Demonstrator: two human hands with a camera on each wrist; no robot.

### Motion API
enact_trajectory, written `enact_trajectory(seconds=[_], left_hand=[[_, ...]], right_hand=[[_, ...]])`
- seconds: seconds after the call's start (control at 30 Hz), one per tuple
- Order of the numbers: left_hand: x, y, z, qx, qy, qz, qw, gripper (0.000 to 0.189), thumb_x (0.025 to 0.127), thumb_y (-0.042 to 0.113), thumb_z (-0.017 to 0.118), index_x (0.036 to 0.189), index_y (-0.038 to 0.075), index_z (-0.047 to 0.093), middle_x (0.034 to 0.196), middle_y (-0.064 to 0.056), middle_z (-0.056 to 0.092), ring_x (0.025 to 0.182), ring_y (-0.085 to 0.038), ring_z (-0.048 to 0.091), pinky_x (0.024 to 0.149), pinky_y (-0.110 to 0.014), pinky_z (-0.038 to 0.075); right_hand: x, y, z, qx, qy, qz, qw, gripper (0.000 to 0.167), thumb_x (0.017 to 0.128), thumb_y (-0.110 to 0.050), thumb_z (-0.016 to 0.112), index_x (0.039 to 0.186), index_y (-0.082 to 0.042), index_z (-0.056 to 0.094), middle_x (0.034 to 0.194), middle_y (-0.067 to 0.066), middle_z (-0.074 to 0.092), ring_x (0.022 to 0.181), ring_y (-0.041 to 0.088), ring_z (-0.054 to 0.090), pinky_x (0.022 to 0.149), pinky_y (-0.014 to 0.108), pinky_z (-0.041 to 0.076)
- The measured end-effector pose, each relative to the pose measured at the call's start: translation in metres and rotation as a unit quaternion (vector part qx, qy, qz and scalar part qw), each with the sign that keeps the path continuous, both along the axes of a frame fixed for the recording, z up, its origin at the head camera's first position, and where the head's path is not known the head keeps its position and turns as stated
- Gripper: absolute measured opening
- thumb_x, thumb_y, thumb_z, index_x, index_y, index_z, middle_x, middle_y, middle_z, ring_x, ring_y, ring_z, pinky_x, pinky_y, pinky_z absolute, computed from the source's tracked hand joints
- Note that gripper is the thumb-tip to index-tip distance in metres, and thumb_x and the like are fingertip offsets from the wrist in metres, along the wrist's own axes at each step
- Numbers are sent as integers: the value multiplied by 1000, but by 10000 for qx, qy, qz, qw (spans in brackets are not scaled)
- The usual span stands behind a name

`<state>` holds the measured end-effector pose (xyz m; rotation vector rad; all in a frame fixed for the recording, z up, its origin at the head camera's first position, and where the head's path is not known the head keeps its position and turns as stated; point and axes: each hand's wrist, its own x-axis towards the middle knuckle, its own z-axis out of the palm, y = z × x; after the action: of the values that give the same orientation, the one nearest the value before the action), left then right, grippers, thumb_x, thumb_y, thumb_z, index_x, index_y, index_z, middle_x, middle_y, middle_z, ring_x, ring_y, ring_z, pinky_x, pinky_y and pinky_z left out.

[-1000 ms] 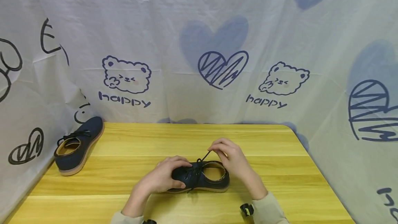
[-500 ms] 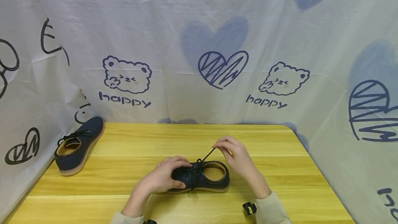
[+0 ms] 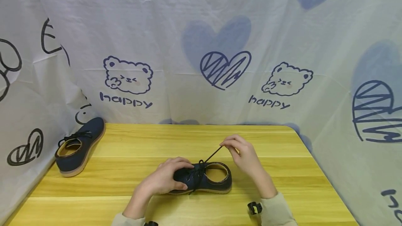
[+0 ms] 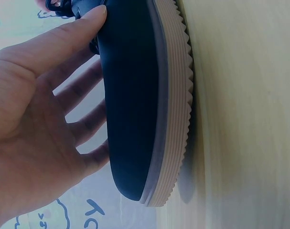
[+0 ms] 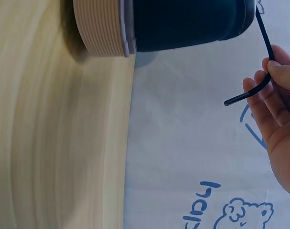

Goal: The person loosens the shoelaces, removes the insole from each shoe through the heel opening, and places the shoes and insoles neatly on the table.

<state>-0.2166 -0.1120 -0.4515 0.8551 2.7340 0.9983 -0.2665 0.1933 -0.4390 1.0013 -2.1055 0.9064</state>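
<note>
A dark navy lace-up shoe (image 3: 216, 186) with a ridged tan sole lies on the table, its toe to the left and its opening to the right. My left hand (image 3: 164, 177) grips the toe part, thumb on the near side and fingers over the far side. In the left wrist view the thumb rests along the shoe's upper (image 4: 130, 105). My right hand (image 3: 242, 154) pinches one end of the black shoelace (image 3: 213, 155) between thumb and fingers, drawn up taut and to the right of the knot. The lace's tipped end (image 5: 236, 99) hangs past the fingers in the right wrist view.
A second navy shoe (image 3: 78, 149) with its black laces tied stands at the table's left edge. The wooden table (image 3: 141, 142) meets a white printed cloth (image 3: 176, 93) at the back and sides.
My right hand has moved right and slightly up, pulling the shoelace end out longer from the knot. The left hand and the shoe have stayed in place.
</note>
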Motion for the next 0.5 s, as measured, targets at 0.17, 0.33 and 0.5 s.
enact_trajectory(seconds=[0.17,0.33,0.5], left_hand=[[0,0,0,-4,43,-26,10000,57,79,17,90,133,16,70,141,-5,61,132,-39,52,109,-69,34],[1,0,1,17,81,-46,10000,57,79,17,90,132,16,70,141,-5,61,131,-39,52,108,-70,34],[2,0,0,-7,132,-49,9999,57,79,17,90,132,16,70,140,-5,61,131,-39,53,108,-69,35]], right_hand=[[-1,4,1,-63,71,-85,9999,27,87,18,72,99,-5,78,102,5,72,94,23,71,84,21,56],[-2,9,1,-121,118,-163,9997,28,86,19,71,98,-5,78,102,4,72,93,22,70,85,17,53],[-2,14,1,-174,127,-253,9994,28,86,20,71,99,-5,78,102,4,72,93,22,70,83,16,53]])
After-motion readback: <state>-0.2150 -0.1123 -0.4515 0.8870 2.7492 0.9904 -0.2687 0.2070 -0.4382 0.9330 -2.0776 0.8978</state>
